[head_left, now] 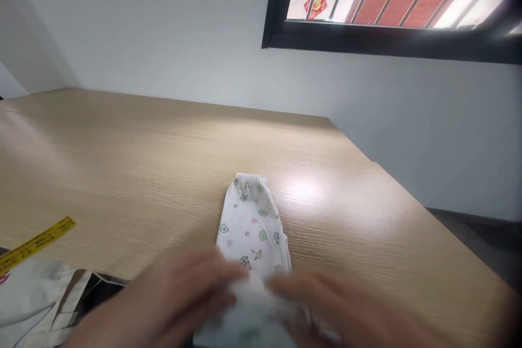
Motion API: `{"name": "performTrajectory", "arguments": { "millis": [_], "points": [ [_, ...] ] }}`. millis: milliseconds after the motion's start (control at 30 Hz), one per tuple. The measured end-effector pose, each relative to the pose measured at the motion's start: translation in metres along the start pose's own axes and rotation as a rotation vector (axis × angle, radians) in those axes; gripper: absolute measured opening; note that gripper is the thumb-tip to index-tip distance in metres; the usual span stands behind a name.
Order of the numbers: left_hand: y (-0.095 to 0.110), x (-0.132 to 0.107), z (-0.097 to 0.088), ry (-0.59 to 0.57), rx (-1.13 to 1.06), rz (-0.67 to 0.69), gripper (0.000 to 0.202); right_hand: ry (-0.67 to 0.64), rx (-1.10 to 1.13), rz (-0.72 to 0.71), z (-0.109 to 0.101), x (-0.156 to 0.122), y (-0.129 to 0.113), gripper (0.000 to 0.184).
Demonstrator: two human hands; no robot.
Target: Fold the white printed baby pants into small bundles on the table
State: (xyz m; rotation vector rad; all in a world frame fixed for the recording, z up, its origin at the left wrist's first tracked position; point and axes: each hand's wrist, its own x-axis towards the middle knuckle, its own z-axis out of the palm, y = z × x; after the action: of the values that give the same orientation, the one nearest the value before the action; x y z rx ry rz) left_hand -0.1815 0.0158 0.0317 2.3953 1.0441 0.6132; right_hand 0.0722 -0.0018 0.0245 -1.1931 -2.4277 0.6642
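A white cotton garment (253, 223) lies lengthwise on the wooden table, with a print of small green, pink and grey animal figures. Its far end narrows to a gathered elastic edge. The near part of the cloth is blurred, as if moving with the hands. From the lower left, my left hand (175, 293) reaches over it, fingers curled at the cloth. My right hand (338, 304) grips at the opposite side, also smeared by motion. Both hands are closed around the near part of the fabric; the exact fingertip contact is hard to make out.
The light wooden table (142, 174) runs back to a pale wall, its right edge slanting towards me. At the lower left are a yellow printed strip (41, 242), a white bag-like item (36, 293) and something dark. A dark-framed barred window (367, 38) is above.
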Motion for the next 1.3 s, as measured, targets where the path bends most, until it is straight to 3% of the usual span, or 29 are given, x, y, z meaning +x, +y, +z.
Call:
{"name": "performTrajectory", "arguments": {
  "millis": [100, 200, 267, 367, 467, 533, 600, 667, 733, 767, 833, 933, 1100, 1200, 1300],
  "points": [
    [-0.018, 0.066, -0.015, 0.022, -0.037, -0.046, 0.025, 0.165, -0.065, -0.047, -0.034, 0.061, 0.020, 0.021],
    [-0.055, 0.125, -0.016, 0.019, 0.033, -0.088, 0.027, 0.172, -0.124, -0.026, -0.046, 0.117, 0.061, 0.019],
    [-0.081, 0.148, -0.007, 0.005, 0.057, -0.117, 0.026, 0.141, -0.204, 0.038, -0.040, 0.141, 0.088, 0.018],
    [-0.108, 0.158, 0.010, -0.023, 0.064, -0.134, 0.026, 0.114, -0.246, 0.070, -0.026, 0.153, 0.110, 0.020],
    [-0.108, 0.151, 0.018, 0.021, 0.053, -0.118, 0.030, 0.182, -0.273, 0.033, -0.018, 0.147, 0.108, 0.024],
    [-0.093, 0.141, 0.018, 0.090, 0.037, -0.098, 0.036, 0.217, -0.273, -0.106, -0.015, 0.137, 0.096, 0.026],
    [-0.072, 0.129, 0.018, 0.076, -0.058, -0.061, 0.042, 0.152, -0.206, -0.282, -0.012, 0.123, 0.080, 0.027],
    [-0.052, 0.118, 0.022, -0.076, -0.232, 0.000, 0.047, -0.011, -0.125, -0.391, -0.004, 0.105, 0.064, 0.029],
    [-0.039, 0.112, 0.032, -0.303, -0.351, 0.108, 0.050, -0.193, -0.095, -0.400, 0.007, 0.088, 0.049, 0.030],
    [-0.037, 0.113, 0.038, -0.393, -0.338, 0.186, 0.050, -0.249, -0.101, -0.397, 0.012, 0.080, 0.044, 0.034],
    [-0.044, 0.124, 0.052, -0.441, -0.121, 0.345, 0.049, -0.298, -0.110, -0.390, 0.022, 0.069, 0.036, 0.048],
    [-0.073, 0.158, 0.063, -0.286, 0.228, 0.395, 0.042, -0.322, -0.086, -0.381, 0.029, 0.060, 0.030, 0.060],
    [-0.114, 0.210, 0.050, -0.035, 0.345, 0.203, 0.042, -0.383, -0.041, -0.389, 0.030, 0.050, 0.014, 0.061],
    [-0.116, 0.211, 0.036, 0.056, 0.365, 0.137, 0.042, -0.445, -0.030, -0.502, 0.027, 0.043, 0.002, 0.046],
    [-0.105, 0.188, 0.026, 0.133, 0.351, 0.093, 0.044, -0.289, -0.028, -0.588, 0.019, 0.041, 0.006, 0.031]
  ]
}}
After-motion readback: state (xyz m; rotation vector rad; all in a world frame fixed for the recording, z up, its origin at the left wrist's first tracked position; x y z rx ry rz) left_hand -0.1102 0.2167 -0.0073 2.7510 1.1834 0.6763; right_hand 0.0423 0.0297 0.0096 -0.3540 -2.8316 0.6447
